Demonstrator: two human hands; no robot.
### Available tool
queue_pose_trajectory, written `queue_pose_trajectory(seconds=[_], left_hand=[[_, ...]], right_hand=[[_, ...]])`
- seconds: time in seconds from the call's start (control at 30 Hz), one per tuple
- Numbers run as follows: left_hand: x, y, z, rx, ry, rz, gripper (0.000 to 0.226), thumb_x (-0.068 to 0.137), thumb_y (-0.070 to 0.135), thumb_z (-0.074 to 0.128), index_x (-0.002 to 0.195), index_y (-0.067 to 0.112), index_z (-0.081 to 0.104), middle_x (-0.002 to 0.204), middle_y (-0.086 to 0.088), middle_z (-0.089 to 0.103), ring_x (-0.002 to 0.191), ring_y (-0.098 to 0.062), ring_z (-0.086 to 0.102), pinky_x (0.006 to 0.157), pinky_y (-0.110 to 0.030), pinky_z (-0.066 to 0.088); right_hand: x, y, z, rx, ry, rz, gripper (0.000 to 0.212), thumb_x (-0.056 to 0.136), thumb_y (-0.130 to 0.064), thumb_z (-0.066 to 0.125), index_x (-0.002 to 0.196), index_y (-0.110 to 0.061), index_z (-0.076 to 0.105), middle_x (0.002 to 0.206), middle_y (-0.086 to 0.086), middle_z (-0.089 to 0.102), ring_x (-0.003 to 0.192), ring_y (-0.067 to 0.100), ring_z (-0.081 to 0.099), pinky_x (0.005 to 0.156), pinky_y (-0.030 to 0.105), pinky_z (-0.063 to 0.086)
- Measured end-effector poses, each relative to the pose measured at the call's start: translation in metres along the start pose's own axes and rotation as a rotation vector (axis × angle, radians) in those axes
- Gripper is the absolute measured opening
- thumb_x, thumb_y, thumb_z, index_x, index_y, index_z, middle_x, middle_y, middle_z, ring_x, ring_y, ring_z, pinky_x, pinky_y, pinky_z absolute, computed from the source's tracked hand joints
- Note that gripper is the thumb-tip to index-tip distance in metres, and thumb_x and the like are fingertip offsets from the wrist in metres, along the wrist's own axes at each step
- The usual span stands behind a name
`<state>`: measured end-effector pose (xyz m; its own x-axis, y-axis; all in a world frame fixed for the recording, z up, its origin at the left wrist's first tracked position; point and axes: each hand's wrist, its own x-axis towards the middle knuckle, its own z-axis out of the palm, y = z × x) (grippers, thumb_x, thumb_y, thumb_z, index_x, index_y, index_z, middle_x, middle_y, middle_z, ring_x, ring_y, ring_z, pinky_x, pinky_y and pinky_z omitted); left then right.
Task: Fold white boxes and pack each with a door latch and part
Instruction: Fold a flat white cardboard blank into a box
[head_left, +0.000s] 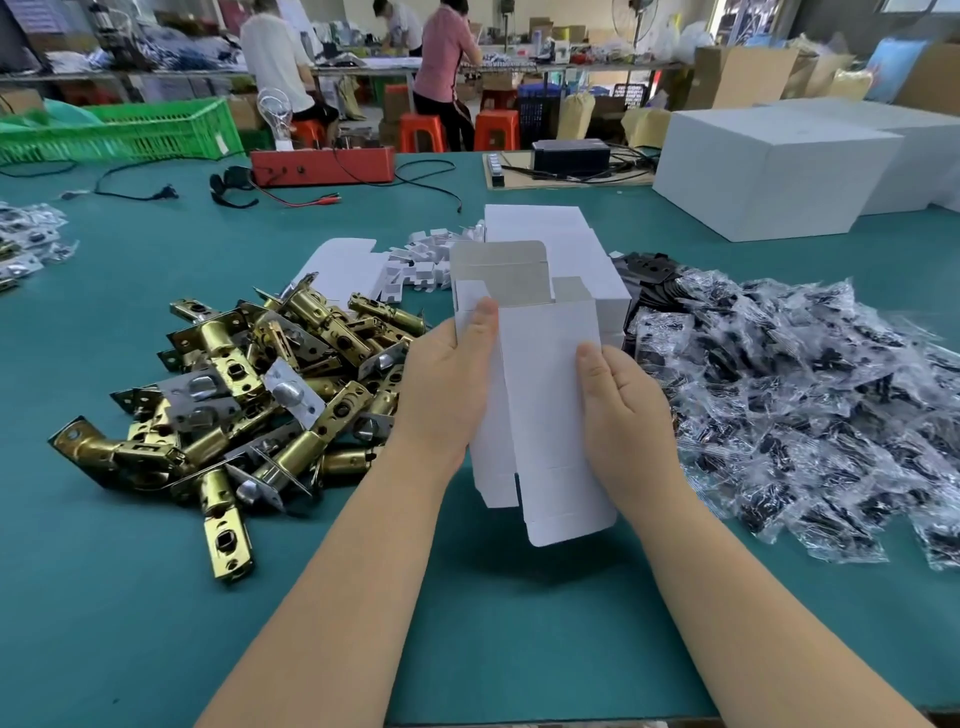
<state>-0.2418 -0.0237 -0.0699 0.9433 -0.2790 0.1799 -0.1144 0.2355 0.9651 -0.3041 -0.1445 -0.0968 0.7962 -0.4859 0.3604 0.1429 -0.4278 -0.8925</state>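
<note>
A white carton box (545, 395), unfolded with its flaps open at both ends, is held upright over the green table (467, 623). My left hand (449, 384) grips its left side, thumb on the front panel. My right hand (621, 400) grips the right side, thumb on the front too. A heap of brass door latches (270, 384) lies to the left. A pile of black parts in clear bags (795, 400) lies to the right. Flat white box blanks (540, 228) are stacked behind the held box.
Small white card inserts (421, 265) lie behind the latches. Large white cartons (769, 166) stand at the back right. A red box with cables (322, 166) and a green crate (135, 130) sit at the back. More bagged parts (26, 244) lie far left. People work at a far bench.
</note>
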Motion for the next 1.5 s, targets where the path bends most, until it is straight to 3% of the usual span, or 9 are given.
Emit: queue_pose_trajectory(seconds=[0.17, 0.33, 0.5, 0.67, 0.83, 0.93, 1.1, 1.23, 1.5], left_hand=[[0.003, 0.004, -0.006, -0.099, 0.113, 0.011, 0.033, 0.101, 0.038, 0.048, 0.084, 0.02, 0.07, 0.08, 0.005, 0.076, 0.07, -0.01, 0.072, 0.055, -0.022, 0.054], [-0.002, -0.006, 0.005, 0.171, -0.085, 0.072, 0.042, 0.084, 0.058, 0.056, 0.089, 0.017, 0.064, 0.094, -0.004, 0.072, 0.087, -0.018, 0.065, 0.075, -0.038, 0.052], [-0.005, -0.005, 0.008, 0.052, -0.147, 0.042, 0.028, 0.083, 0.043, 0.057, 0.107, 0.029, 0.057, 0.098, 0.011, 0.072, 0.089, -0.007, 0.069, 0.065, -0.022, 0.052], [-0.004, -0.001, 0.002, 0.111, -0.289, -0.085, 0.04, 0.084, 0.041, 0.045, 0.107, 0.02, 0.07, 0.106, 0.002, 0.074, 0.101, -0.015, 0.069, 0.086, -0.033, 0.051], [-0.007, -0.003, 0.002, 0.165, -0.288, 0.105, 0.074, 0.083, 0.05, 0.059, 0.147, 0.049, 0.022, 0.127, 0.036, 0.055, 0.118, 0.004, 0.056, 0.097, -0.025, 0.048], [-0.009, -0.003, 0.001, 0.122, -0.339, 0.115, 0.055, 0.09, 0.041, 0.053, 0.131, 0.07, 0.029, 0.136, 0.036, 0.048, 0.126, 0.006, 0.049, 0.106, -0.029, 0.043], [-0.009, 0.003, 0.001, -0.016, -0.33, 0.073, 0.032, 0.092, 0.034, 0.051, 0.115, 0.055, 0.059, 0.122, 0.016, 0.066, 0.11, -0.008, 0.064, 0.092, -0.031, 0.055], [-0.008, 0.007, 0.0, 0.041, -0.227, 0.096, 0.022, 0.09, 0.035, 0.05, 0.081, 0.038, 0.07, 0.082, 0.012, 0.07, 0.073, -0.005, 0.063, 0.061, -0.02, 0.052], [-0.005, 0.005, -0.003, 0.057, -0.126, 0.086, 0.038, 0.094, 0.038, 0.048, 0.074, 0.019, 0.073, 0.075, 0.003, 0.071, 0.068, -0.009, 0.065, 0.058, -0.02, 0.05]], right_hand=[[-0.001, -0.003, 0.0, -0.028, -0.055, -0.062, 0.042, 0.095, -0.041, 0.037, 0.067, -0.01, 0.043, 0.059, -0.005, 0.041, 0.052, 0.005, 0.035, 0.049, 0.021, 0.026], [0.003, 0.0, -0.008, 0.01, 0.198, -0.094, 0.034, 0.099, -0.034, 0.038, 0.067, -0.022, 0.043, 0.056, -0.01, 0.043, 0.051, -0.004, 0.041, 0.048, 0.011, 0.031], [0.001, 0.0, -0.01, 0.322, -0.059, -0.071, 0.026, 0.093, -0.039, 0.043, 0.094, -0.046, 0.068, 0.092, -0.026, 0.068, 0.084, -0.005, 0.062, 0.07, 0.012, 0.048], [0.004, -0.003, -0.019, 0.597, -0.187, -0.051, 0.059, 0.089, -0.031, 0.055, 0.139, -0.048, 0.027, 0.132, -0.028, 0.053, 0.118, 0.003, 0.057, 0.083, 0.021, 0.052], [-0.001, -0.004, -0.014, 0.435, -0.288, -0.084, 0.074, 0.086, -0.024, 0.061, 0.134, -0.059, 0.016, 0.124, -0.045, 0.047, 0.115, -0.007, 0.054, 0.081, 0.015, 0.051], [-0.002, -0.004, -0.013, 0.432, -0.299, -0.089, 0.079, 0.084, -0.023, 0.066, 0.136, -0.058, 0.018, 0.124, -0.033, 0.055, 0.114, 0.001, 0.059, 0.08, 0.022, 0.054], [-0.001, -0.004, -0.013, 0.383, -0.209, -0.041, 0.088, 0.075, -0.036, 0.071, 0.147, -0.036, 0.021, 0.12, 0.0, 0.06, 0.107, 0.013, 0.063, 0.089, 0.047, 0.054], [-0.002, -0.002, -0.013, 0.368, -0.25, -0.069, 0.079, 0.074, -0.041, 0.07, 0.14, -0.047, 0.027, 0.118, 0.0, 0.062, 0.104, 0.014, 0.065, 0.083, 0.036, 0.056], [-0.003, -0.005, -0.012, 0.303, -0.314, -0.109, 0.062, 0.077, -0.047, 0.066, 0.124, -0.071, 0.033, 0.123, -0.015, 0.061, 0.108, 0.005, 0.062, 0.085, 0.027, 0.054]])
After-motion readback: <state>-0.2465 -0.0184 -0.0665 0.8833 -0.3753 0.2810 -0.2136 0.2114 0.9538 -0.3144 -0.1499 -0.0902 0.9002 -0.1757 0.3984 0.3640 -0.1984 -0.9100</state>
